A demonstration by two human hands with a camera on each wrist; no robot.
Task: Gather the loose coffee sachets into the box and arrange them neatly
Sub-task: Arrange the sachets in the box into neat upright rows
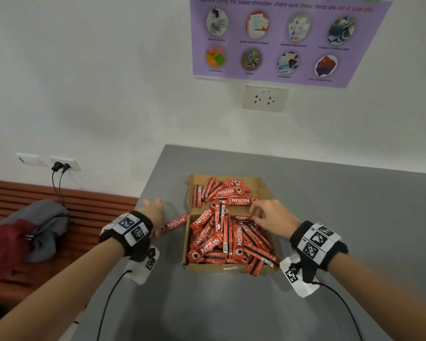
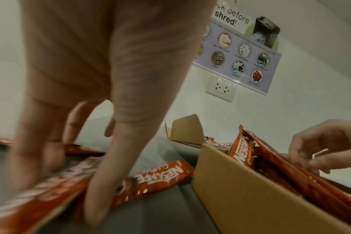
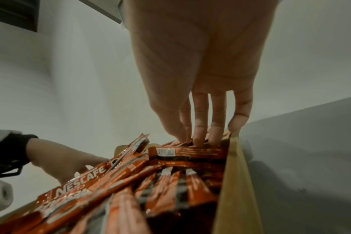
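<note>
Left hand fingers straight, pressing loose sachets on table, blurred | right hand fingers down among piled sachets in box, grip unclear | further loose sachets partly hidden.

White wall, purple poster, grey table.

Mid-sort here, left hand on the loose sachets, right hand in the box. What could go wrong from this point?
The sachets are heaped past the box rim; some at the near right corner overhang and may spill. The right hand, poking into the pile, could tip more out. The left hand may slide loose sachets toward the table edge.
</note>
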